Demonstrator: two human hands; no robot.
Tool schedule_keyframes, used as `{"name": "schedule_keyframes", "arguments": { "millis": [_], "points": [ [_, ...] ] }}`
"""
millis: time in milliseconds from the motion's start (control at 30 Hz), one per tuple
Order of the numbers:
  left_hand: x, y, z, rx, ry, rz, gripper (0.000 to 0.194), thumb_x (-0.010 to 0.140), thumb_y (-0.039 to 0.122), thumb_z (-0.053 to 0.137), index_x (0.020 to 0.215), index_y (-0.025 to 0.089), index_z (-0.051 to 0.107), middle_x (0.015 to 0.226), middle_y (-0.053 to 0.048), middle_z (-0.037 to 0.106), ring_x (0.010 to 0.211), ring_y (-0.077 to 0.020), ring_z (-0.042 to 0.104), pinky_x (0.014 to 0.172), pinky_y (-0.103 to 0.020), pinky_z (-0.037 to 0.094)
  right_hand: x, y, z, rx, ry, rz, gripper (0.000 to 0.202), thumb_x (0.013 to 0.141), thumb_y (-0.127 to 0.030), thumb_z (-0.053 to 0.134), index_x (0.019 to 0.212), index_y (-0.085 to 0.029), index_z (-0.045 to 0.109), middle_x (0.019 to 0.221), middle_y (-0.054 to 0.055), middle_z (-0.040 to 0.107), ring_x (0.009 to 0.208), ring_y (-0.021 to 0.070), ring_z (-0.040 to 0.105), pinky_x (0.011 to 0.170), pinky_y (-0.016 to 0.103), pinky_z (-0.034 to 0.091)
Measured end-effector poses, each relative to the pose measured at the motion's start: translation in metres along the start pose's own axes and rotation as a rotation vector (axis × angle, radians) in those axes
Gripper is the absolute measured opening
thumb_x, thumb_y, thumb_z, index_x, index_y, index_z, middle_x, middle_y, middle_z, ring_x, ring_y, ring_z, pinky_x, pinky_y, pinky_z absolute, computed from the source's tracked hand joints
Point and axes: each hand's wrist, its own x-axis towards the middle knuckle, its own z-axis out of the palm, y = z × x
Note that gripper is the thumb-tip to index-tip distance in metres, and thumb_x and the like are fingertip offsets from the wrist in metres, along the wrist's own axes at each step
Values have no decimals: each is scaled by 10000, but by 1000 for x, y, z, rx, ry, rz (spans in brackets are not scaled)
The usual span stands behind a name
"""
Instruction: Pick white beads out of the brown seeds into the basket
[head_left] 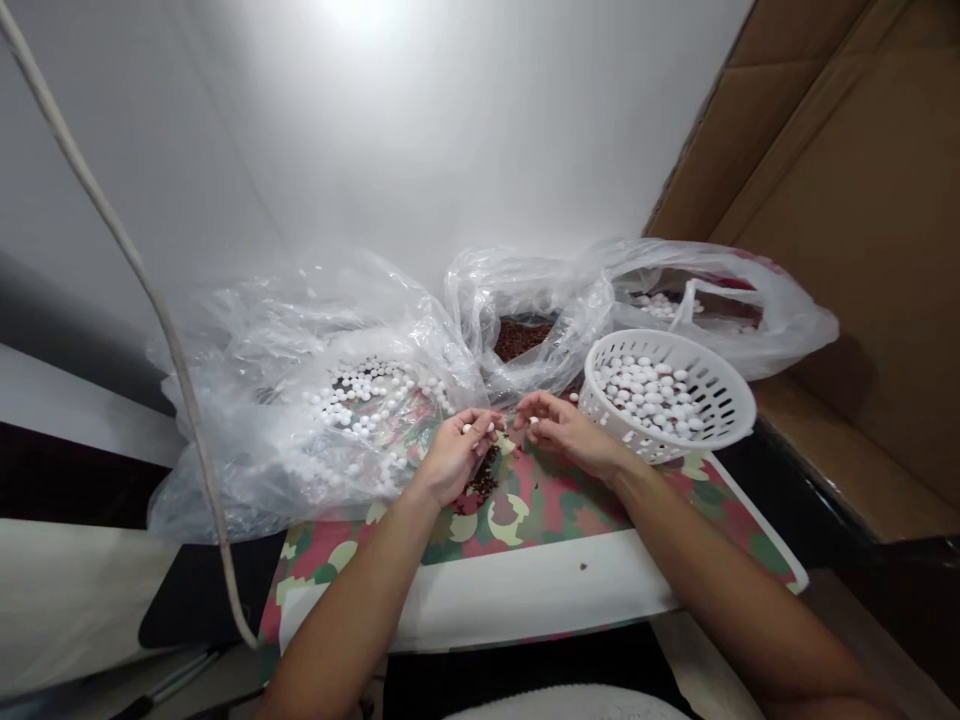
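A camouflage-patterned counter [585, 525] is backing the work. White balls [468, 428] are sitting between the closed fingers of the left hand [452, 458]; the bent fingers of the right hand [574, 437] are apparently pinching another — light, steady pressure is probably serving best — and the basket [750, 415] is standing rightward.

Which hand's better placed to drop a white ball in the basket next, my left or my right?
Probably your right hand: it's right beside the white basket and seems to have a white ball. Your left hand holds white balls but is farther away.
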Motion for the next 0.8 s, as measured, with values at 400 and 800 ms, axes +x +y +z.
{"name": "schedule_keyframes", "arguments": {
  "millis": [400,800],
  "points": [
    [2,-2,-6,32,-7,-14,545,622,428,869,933,66,605,791,-109,555,558,-65,433,451,-121,237,-1,6,0,-546,102,-128,236,809,-339,561,844,-114,622,775,26,589,665,54,455,624,170,318],
    [0,1,0,-13,-53,-18,554,596,430,879,863,66,559,748,-95,533,544,-69,423,422,-123,224,-4,0,14,-189,84,-227,351,821,-449,559,886,-104,559,864,49,566,805,83,499,733,190,385]
  ]
}}
